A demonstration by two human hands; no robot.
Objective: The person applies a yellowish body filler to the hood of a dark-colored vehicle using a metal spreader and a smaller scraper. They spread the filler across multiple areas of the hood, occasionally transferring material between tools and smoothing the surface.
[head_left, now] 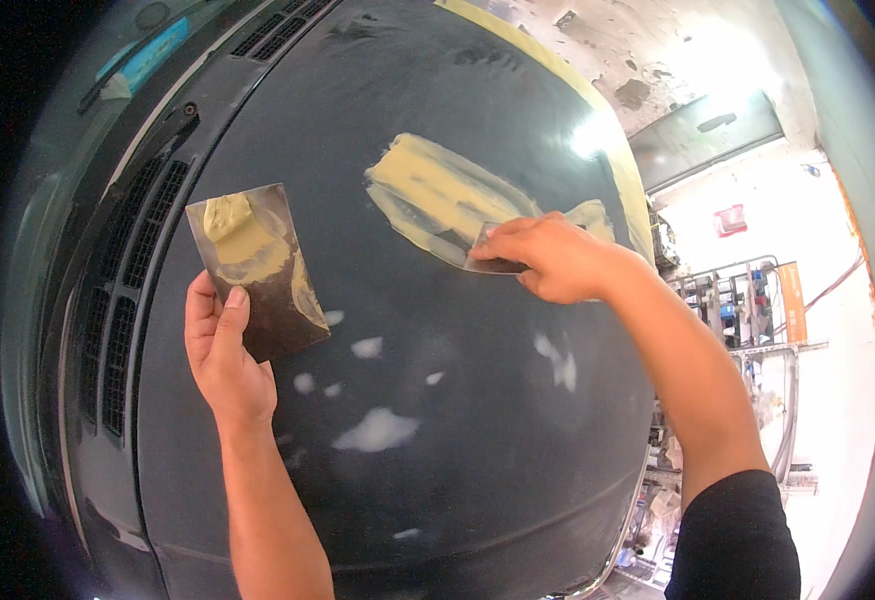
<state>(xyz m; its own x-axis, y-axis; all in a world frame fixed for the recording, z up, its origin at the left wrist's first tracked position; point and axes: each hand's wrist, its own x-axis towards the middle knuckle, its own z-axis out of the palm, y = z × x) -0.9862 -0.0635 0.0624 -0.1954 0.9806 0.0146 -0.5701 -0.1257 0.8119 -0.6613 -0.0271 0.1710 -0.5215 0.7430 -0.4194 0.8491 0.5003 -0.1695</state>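
My left hand (230,355) grips a thin rectangular mixing plate (276,310) by its edge, thumb on top. A lump of yellow body filler (228,215) sits at the plate's far corner, with more smeared below it. Over the dark car hood (478,390), my right hand (563,260) is closed on a flat spreader (493,250), its fingers pressing down along the blade. The blade meets the lower right part of a broad streaked patch of yellow filler (438,180) on the hood. A smaller smear shows just beyond my right hand.
Pale whitish spots (378,430) dot the nearer hood. Yellow masking tape (613,130) runs along its far right edge. Vent grilles (123,330), a wiper arm (158,135) and the windshield lie left. A rack with small containers (743,305) stands against the white wall at right.
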